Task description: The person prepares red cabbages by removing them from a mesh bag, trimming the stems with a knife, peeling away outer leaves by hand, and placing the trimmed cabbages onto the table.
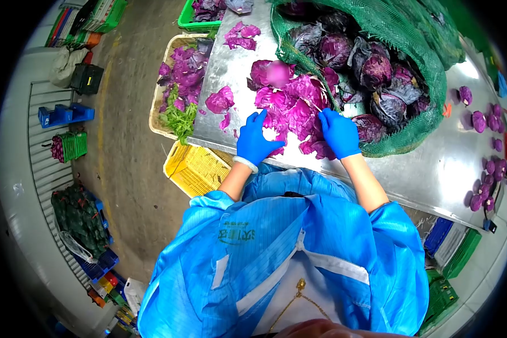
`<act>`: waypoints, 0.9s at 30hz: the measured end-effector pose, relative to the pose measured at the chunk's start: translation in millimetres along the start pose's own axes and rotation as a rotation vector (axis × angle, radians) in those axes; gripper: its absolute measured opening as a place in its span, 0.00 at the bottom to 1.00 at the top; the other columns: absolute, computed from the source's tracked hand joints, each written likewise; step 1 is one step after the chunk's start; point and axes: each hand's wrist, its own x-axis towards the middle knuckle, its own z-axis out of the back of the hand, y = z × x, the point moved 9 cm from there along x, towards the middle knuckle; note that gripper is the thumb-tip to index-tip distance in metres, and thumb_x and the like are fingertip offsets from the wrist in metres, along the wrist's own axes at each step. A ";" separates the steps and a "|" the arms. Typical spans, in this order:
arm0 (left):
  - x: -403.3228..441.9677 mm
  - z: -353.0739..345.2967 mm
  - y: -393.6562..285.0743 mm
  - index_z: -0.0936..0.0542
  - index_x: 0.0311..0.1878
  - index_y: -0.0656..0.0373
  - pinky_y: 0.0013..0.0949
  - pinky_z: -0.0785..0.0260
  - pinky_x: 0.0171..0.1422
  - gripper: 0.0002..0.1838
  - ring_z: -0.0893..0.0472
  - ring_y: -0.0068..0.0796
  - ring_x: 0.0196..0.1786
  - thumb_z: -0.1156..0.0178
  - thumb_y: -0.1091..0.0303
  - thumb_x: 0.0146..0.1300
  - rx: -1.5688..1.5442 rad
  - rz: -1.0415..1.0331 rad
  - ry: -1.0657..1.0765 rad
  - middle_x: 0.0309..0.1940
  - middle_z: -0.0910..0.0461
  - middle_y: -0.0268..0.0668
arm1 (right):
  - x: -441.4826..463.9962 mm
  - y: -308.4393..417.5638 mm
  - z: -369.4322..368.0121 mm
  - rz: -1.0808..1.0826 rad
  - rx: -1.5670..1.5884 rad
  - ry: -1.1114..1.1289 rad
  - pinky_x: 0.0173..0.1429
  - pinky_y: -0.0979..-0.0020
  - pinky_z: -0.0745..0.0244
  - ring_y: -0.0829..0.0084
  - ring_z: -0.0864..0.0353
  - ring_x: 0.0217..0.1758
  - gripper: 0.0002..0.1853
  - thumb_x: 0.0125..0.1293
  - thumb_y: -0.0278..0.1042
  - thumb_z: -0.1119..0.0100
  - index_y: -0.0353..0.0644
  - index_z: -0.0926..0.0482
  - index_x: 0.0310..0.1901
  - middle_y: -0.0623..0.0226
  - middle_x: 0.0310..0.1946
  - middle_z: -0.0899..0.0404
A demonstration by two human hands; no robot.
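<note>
Well, closest of all is the blue coat [231,265], and just past it the work looks part way along. A good heap of purple leaves [298,115] lies loose on the metal table [411,180], right in front of the person, so it seems a lot of leaves are off by now. Plenty looks left too, because big dark cabbages [376,72] sit close by in their outer leaves. Both hands wear blue gloves. The left hand [258,142] is spread wide at the near left side of the heap, thumb well away from the fingers, and it does not seem to hold anything. The right hand [341,135] is at the heap's right side, its fingertips touching the leaves — I cannot tell if it pinches one or just rests there. Next to that hand is the green net bag [400,19], its mouth wide open, with the cabbages inside. Off to the left, the yellow basket [194,172] is below the table edge, and a pale tub [159,125] past it has purple leaves and some green leaves [177,115]. Farther off, at the right end of the table, lie small purple balls [479,121] — maybe little cabbages with their outsides gone.
</note>
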 end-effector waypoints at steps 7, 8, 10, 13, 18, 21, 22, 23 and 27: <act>2.9 -3.7 13.2 0.34 0.71 0.58 0.47 0.34 0.71 0.57 0.30 0.54 0.67 0.19 0.47 0.37 -0.087 -0.024 -0.007 0.67 0.33 0.54 | -30.0 48.1 -3.6 0.333 0.053 0.246 0.35 0.51 0.24 0.50 0.18 0.32 0.12 0.71 0.46 0.46 0.48 0.20 0.39 0.57 0.33 0.18; 2.1 -3.7 12.4 0.34 0.71 0.58 0.47 0.34 0.71 0.57 0.30 0.54 0.68 0.19 0.47 0.37 -0.090 -0.030 -0.006 0.67 0.34 0.54 | -32.4 47.7 -6.4 0.338 0.040 0.280 0.35 0.51 0.24 0.50 0.18 0.32 0.11 0.70 0.46 0.45 0.48 0.20 0.39 0.57 0.33 0.18; 2.1 -4.6 11.4 0.34 0.71 0.56 0.47 0.33 0.71 0.56 0.30 0.54 0.67 0.19 0.48 0.38 -0.080 -0.034 -0.008 0.68 0.34 0.53 | -31.6 46.6 -6.6 0.320 0.032 0.265 0.35 0.51 0.24 0.49 0.18 0.32 0.11 0.70 0.45 0.46 0.48 0.20 0.39 0.56 0.32 0.18; -0.8 -7.1 4.8 0.34 0.72 0.54 0.48 0.33 0.70 0.56 0.30 0.55 0.68 0.19 0.51 0.37 -0.036 -0.020 0.019 0.69 0.35 0.53 | -23.4 34.5 -4.2 0.218 -0.043 0.166 0.35 0.50 0.24 0.48 0.18 0.33 0.11 0.71 0.44 0.47 0.46 0.21 0.38 0.54 0.32 0.18; -6.5 -8.3 4.1 0.36 0.73 0.52 0.48 0.32 0.70 0.58 0.31 0.57 0.69 0.17 0.55 0.35 -0.054 -0.044 0.001 0.72 0.41 0.55 | -6.9 18.8 -0.4 0.069 0.120 0.103 0.40 0.52 0.22 0.48 0.16 0.36 0.11 0.71 0.42 0.47 0.44 0.19 0.41 0.54 0.37 0.16; -2.5 -3.1 15.2 0.37 0.73 0.52 0.47 0.33 0.71 0.58 0.33 0.59 0.70 0.17 0.54 0.36 -0.086 -0.050 -0.029 0.74 0.47 0.59 | -18.0 28.9 -9.7 0.112 0.281 0.041 0.41 0.53 0.21 0.49 0.16 0.37 0.14 0.69 0.46 0.42 0.46 0.16 0.45 0.55 0.39 0.15; -2.0 -1.1 15.3 0.36 0.72 0.57 0.45 0.33 0.71 0.56 0.32 0.55 0.70 0.18 0.53 0.38 -0.019 -0.042 -0.045 0.73 0.43 0.56 | -16.0 28.3 -19.9 0.032 0.379 0.123 0.42 0.57 0.21 0.51 0.15 0.38 0.17 0.66 0.49 0.37 0.46 0.16 0.49 0.53 0.39 0.15; -2.8 0.0 20.2 0.34 0.71 0.59 0.43 0.33 0.71 0.54 0.31 0.51 0.69 0.18 0.54 0.40 -0.146 0.006 -0.071 0.70 0.38 0.54 | -14.3 32.8 -34.0 0.002 0.529 0.189 0.41 0.58 0.22 0.55 0.14 0.36 0.19 0.65 0.49 0.36 0.46 0.16 0.50 0.54 0.37 0.15; 5.8 -5.7 72.9 0.30 0.68 0.62 0.40 0.34 0.72 0.46 0.25 0.38 0.64 0.19 0.65 0.43 -0.774 0.094 0.005 0.61 0.24 0.42 | 8.7 29.4 -58.2 -0.176 0.887 0.268 0.44 0.63 0.23 0.65 0.16 0.37 0.22 0.60 0.48 0.30 0.48 0.16 0.53 0.58 0.37 0.15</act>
